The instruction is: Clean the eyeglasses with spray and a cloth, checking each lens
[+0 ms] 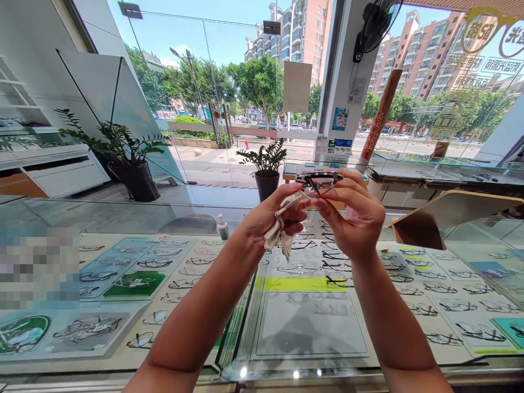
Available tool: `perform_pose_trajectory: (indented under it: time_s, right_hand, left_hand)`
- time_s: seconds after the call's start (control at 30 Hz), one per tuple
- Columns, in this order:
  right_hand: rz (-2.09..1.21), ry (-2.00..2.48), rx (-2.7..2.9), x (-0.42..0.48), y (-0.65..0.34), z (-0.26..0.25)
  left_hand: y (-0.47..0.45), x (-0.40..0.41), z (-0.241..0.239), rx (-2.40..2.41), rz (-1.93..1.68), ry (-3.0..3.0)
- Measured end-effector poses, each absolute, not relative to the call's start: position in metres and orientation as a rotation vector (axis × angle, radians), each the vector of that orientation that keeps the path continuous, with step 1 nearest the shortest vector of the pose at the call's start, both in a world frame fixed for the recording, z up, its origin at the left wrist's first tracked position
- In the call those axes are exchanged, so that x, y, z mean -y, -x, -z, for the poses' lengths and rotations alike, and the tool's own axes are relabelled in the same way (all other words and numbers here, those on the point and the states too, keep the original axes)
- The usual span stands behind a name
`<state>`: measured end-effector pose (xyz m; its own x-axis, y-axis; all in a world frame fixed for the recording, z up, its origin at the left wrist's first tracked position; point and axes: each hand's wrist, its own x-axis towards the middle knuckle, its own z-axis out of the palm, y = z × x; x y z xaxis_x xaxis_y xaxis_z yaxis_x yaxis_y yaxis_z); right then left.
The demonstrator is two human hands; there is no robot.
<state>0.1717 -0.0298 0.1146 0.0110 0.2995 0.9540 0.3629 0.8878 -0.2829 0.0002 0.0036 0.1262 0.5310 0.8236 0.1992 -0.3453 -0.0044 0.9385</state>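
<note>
A pair of dark-framed glasses (319, 180) is held up in front of me above the glass display counter (311, 327). My right hand (352, 218) grips the frame from the right, fingers closed on it. My left hand (274, 215) pinches a pale cleaning cloth (278, 232) against the left side of the glasses; the cloth's frayed edge hangs below the fingers.
Under the counter glass lie several rows of spectacle frames (434, 284). A small white bottle (222, 227) stands on the counter left of my hands. A tilted mirror (446, 215) stands at the right. Two potted plants (266, 166) stand by the shop's glass doors.
</note>
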Motion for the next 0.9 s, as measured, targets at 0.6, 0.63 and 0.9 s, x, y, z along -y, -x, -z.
perform_pose_trajectory:
  time_s: [0.6,0.63,0.9]
  right_hand:
    - [0.129,0.900,2.059,0.009,-0.200,-0.035]
    - [0.159,0.955,2.086,0.002,-0.201,-0.020]
    - [0.270,1.137,2.227,-0.017,-0.203,0.027]
  left_hand:
    - [0.041,-0.044,-0.042,-1.215,-1.667,-1.632]
    - [0.044,-0.042,-0.029,-1.276,-1.646,-1.691]
    - [0.038,-0.035,0.019,-1.374,-1.319,-2.142]
